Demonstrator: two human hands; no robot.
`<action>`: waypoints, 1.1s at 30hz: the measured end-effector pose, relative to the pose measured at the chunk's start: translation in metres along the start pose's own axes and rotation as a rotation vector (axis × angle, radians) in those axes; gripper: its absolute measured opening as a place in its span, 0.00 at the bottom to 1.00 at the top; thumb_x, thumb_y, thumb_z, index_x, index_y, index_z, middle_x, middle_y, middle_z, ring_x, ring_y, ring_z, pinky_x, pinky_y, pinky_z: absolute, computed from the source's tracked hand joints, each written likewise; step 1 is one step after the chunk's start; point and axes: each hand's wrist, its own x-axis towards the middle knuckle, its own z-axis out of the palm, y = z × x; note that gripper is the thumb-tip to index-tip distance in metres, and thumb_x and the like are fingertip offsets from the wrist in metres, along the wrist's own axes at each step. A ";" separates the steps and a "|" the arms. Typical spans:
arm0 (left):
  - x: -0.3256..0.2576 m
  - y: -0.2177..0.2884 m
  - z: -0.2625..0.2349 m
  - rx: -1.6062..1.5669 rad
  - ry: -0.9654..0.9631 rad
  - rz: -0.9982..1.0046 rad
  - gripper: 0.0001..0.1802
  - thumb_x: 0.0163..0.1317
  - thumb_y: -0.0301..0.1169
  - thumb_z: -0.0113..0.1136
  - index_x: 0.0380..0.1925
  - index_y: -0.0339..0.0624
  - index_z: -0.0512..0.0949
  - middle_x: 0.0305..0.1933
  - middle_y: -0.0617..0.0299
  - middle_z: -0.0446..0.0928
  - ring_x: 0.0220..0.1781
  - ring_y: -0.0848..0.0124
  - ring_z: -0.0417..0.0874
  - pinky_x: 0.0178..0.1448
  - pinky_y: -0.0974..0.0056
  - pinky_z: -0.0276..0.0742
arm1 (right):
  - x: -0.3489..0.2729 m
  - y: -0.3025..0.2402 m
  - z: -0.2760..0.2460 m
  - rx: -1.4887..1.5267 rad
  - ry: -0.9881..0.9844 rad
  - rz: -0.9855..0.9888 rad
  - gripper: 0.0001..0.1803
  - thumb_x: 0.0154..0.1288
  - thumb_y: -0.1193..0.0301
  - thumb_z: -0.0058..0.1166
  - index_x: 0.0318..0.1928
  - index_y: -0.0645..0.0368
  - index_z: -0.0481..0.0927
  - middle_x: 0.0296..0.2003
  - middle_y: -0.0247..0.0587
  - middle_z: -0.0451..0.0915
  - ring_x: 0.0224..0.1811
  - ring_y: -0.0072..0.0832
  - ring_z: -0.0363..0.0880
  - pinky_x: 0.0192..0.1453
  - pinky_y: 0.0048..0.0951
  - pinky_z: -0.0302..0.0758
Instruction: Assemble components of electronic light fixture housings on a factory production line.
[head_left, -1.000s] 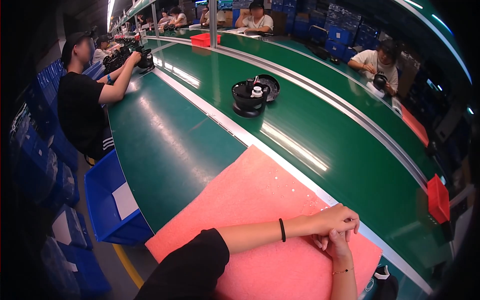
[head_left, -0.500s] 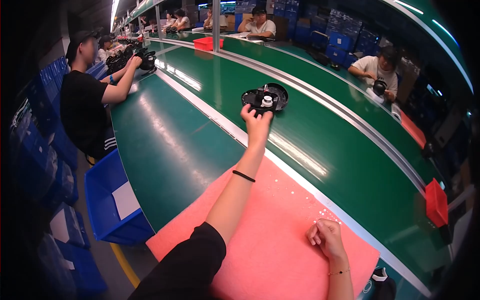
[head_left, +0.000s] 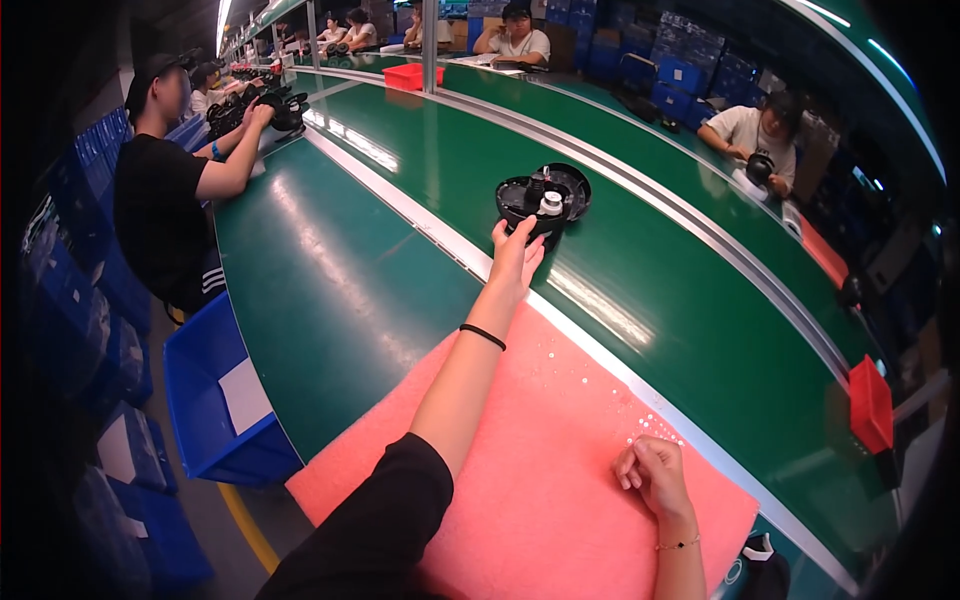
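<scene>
A black housing (head_left: 517,208) with a rounded rim stands open-topped on the green conveyor belt (head_left: 690,310), between the belt's near and far edges and touching neither. Inside it, toward its right side, a white cylindrical part (head_left: 551,203) sits upright, with a dark post-like part (head_left: 537,188) just beside it. A round black dish (head_left: 574,182) leans open at the housing's back right, toward the far edge. The housing's lower near side is partly hidden.
</scene>
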 end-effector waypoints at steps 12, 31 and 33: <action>0.013 -0.023 0.002 0.134 0.168 0.127 0.40 0.52 0.43 0.66 0.59 0.44 0.55 0.48 0.58 0.69 0.45 0.73 0.72 0.45 0.69 0.71 | 0.006 -0.005 0.017 -0.027 0.025 -0.001 0.21 0.67 0.67 0.41 0.19 0.66 0.71 0.14 0.40 0.68 0.14 0.21 0.63 0.23 0.23 0.64; -0.037 0.020 0.044 0.857 -0.035 0.375 0.20 0.55 0.38 0.51 0.32 0.28 0.79 0.18 0.58 0.76 0.23 0.71 0.81 0.26 0.68 0.78 | 0.000 -0.041 0.002 -1.101 0.389 -0.614 0.11 0.48 0.76 0.57 0.36 0.57 0.79 0.40 0.36 0.76 0.44 0.34 0.69 0.48 0.34 0.63; -0.047 0.018 0.054 0.923 -0.117 0.332 0.20 0.56 0.38 0.51 0.34 0.27 0.79 0.19 0.58 0.76 0.23 0.69 0.82 0.27 0.68 0.78 | -0.004 -0.050 0.006 -1.463 0.430 -0.667 0.18 0.48 0.75 0.58 0.43 0.53 0.78 0.50 0.35 0.72 0.51 0.36 0.64 0.54 0.39 0.57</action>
